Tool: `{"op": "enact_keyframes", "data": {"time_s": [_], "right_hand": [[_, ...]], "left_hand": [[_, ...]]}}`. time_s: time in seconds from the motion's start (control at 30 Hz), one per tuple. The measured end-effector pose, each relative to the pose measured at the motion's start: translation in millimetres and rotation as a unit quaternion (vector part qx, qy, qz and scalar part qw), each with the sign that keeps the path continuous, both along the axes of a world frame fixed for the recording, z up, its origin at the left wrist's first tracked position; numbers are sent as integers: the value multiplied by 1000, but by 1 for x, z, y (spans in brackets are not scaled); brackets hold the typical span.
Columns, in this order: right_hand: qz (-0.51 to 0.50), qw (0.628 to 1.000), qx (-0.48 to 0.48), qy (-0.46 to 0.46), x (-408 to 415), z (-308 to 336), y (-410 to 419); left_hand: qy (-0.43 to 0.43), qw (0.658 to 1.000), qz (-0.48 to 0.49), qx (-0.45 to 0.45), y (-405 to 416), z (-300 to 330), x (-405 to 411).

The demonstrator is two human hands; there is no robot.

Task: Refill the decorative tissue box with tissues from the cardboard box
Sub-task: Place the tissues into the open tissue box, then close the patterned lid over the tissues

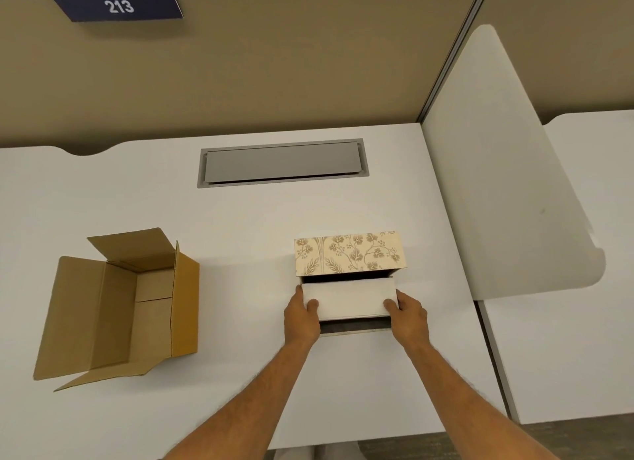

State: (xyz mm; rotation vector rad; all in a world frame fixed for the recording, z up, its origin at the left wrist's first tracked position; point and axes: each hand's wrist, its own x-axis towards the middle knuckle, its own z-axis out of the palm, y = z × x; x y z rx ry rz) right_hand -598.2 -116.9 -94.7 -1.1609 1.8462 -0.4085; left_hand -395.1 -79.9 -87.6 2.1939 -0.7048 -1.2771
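Note:
A cream tissue box (348,253) with a brown floral print stands right of centre on the white desk, its lid tilted up towards the back. A white stack of tissues (350,296) sits half inside the open box. My left hand (302,317) grips the stack's left end and my right hand (408,317) grips its right end, thumbs on top. An open brown cardboard box (116,308) lies at the left with its flaps spread; its inside looks empty.
A grey cable hatch (283,162) is set into the desk (240,226) behind the tissue box. A white side divider (507,185) rises on the right, and a tan partition with a "213" sign (118,6) closes the back.

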Motion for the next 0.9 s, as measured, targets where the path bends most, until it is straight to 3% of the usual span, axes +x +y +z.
{"op": "enact_keyframes", "data": {"time_s": [0.17,0.33,0.63,0.73,0.9], "right_hand": [[-4,1000,11,20,-1,-16,2],[29,999,22,22,-4,1,-2],[-62,988,-141,-1,-20,65,-67],[-59,989,-132,5,-15,73,-88],[-31,996,-73,36,-11,61,-98]], "left_hand": [[-33,999,-12,15,3,-1,-6],[0,1000,-13,25,3,5,-2],[-15,992,80,-100,-29,44,43],[-8,985,111,-128,-45,59,43],[-25,989,109,-99,-55,56,44]]}}
